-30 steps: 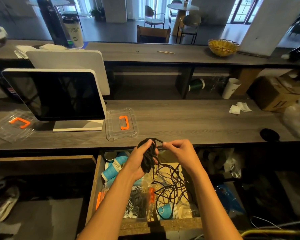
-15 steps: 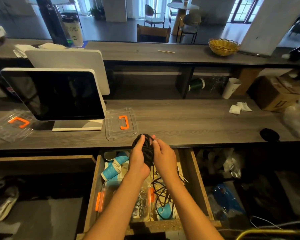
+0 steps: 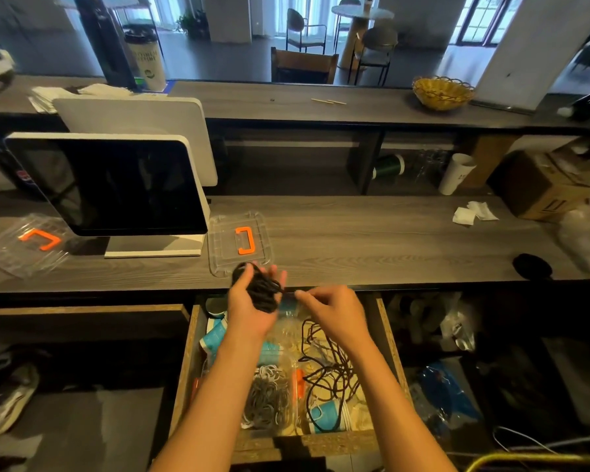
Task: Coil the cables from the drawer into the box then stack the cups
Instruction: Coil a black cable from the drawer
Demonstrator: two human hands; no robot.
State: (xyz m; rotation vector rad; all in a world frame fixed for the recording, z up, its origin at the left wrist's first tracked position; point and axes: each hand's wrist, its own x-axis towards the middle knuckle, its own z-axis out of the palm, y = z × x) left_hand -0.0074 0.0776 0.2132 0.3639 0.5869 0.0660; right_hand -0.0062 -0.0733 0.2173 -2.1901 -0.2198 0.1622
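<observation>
The left hand (image 3: 252, 311) curls round a black cable (image 3: 263, 291) wound into a bundle above the open drawer (image 3: 387, 338). The right hand (image 3: 334, 313) seems to pinch the loose strand, though blur hides the fingertips. The slack could snag on the blue cups (image 3: 324, 415) below and drag them. A clear box (image 3: 273, 396) of coiled cables sits underneath; its lid (image 3: 241, 241) lies on the counter beside the monitor (image 3: 116, 185).

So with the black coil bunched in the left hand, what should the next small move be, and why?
Probably another wrap: the right hand pinches the strand beside the black coil held in the left hand, while loose cable trails in the drawer, so coiling looks unfinished.
</observation>
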